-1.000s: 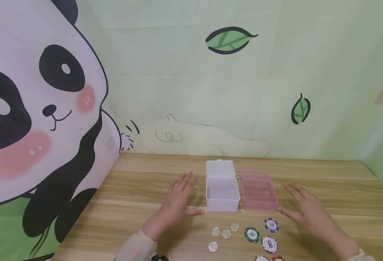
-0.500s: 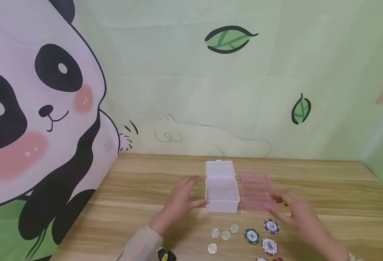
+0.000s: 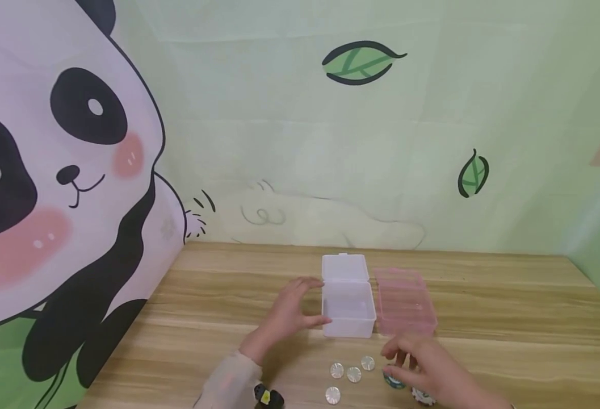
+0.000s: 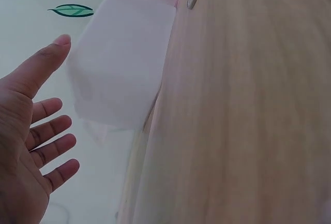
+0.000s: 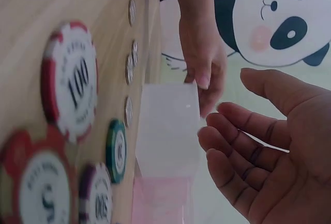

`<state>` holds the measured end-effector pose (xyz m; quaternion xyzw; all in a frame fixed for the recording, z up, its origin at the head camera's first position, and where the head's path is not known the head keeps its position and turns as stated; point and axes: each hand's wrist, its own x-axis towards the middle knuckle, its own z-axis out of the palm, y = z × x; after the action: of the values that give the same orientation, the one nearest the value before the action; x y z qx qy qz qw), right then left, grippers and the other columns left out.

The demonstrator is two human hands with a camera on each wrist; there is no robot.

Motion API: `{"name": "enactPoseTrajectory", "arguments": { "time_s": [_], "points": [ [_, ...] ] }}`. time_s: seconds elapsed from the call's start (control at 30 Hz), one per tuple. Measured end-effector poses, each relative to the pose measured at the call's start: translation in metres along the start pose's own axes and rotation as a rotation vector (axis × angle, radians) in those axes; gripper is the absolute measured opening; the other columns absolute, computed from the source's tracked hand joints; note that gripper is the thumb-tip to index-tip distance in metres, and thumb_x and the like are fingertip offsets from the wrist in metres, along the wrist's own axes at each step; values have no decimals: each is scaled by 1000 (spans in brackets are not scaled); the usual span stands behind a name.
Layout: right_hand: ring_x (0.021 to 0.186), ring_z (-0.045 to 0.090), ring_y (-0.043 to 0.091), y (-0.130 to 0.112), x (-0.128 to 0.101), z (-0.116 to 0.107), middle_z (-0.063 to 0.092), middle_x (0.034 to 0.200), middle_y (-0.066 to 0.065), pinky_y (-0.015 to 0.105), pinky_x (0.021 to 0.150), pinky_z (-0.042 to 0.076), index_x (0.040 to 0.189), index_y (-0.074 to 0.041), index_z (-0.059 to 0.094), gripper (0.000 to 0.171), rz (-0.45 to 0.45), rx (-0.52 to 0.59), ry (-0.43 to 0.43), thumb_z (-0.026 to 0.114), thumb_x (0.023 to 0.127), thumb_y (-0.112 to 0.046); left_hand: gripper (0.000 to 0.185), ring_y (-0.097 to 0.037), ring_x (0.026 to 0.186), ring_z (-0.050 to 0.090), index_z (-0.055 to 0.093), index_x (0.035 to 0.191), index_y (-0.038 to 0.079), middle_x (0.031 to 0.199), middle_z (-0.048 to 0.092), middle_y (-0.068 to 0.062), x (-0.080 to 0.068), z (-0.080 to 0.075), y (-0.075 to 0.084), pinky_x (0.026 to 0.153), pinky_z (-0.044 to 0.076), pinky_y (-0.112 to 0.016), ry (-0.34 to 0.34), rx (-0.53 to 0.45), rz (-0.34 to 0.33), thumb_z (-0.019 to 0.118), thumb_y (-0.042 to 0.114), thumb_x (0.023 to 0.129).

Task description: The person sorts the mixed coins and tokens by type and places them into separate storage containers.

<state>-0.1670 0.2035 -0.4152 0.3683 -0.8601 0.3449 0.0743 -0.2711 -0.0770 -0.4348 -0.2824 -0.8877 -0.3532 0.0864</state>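
My left hand (image 3: 307, 301) lies flat-fingered against the left side of a clear white box (image 3: 348, 307) whose lid (image 3: 345, 267) stands open behind it. In the left wrist view the left hand (image 4: 51, 105) is spread, with the white box (image 4: 121, 63) just past the thumb. A pink box (image 3: 404, 304) sits to the right of the white one. My right hand (image 3: 399, 358) hovers with relaxed fingers over the poker chips, nearest the green chip (image 3: 393, 379). The right hand (image 5: 232, 131) holds nothing beside the green chip (image 5: 116, 151) and the red 100 chip (image 5: 70, 81).
Several silver coins (image 3: 353, 374) lie on the wooden table (image 3: 509, 318) in front of the white box. More chips (image 5: 95, 198) lie at the table's near edge. A panda wall stands to the left and a green wall behind.
My right hand came back from the pink box toward me and now hangs over the chips. The left hand stayed at the white box's left side.
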Motion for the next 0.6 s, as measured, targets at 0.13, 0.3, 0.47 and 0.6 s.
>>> {"name": "enactPoseTrajectory", "arguments": {
  "time_s": [0.13, 0.3, 0.47, 0.6],
  "points": [
    [74, 50, -8, -1, 0, 12, 63, 82, -3, 15, 55, 45, 94, -10, 64, 14, -72, 1, -52, 72, 84, -12, 72, -33, 131, 46, 53, 131, 8, 138, 54, -12, 2, 1, -1, 111, 35, -51, -8, -12, 4, 84, 33, 71],
    [75, 49, -9, -4, 1, 27, 63, 84, 1, 13, 57, 44, 96, -9, 65, 11, -79, 76, -173, 69, 87, -16, 74, -32, 133, 45, 51, 133, 7, 139, 52, -12, 1, 6, -6, 111, 34, -51, -35, -8, -8, 83, 34, 72],
    [74, 43, -11, -9, 2, 41, 57, 80, -8, 11, 59, 41, 93, -12, 66, 12, -43, 44, -281, 68, 85, -21, 75, -31, 135, 43, 51, 135, 7, 142, 50, -10, 0, 9, -8, 112, 34, -50, -40, -44, -34, 82, 36, 74],
    [70, 41, -12, -15, 0, 52, 53, 77, -12, 12, 58, 41, 87, -13, 67, 9, 49, 31, -332, 66, 84, -21, 74, -29, 134, 43, 52, 134, 6, 142, 50, -9, 2, 12, -9, 112, 35, -48, -24, -82, -28, 82, 35, 73]
  ]
}}
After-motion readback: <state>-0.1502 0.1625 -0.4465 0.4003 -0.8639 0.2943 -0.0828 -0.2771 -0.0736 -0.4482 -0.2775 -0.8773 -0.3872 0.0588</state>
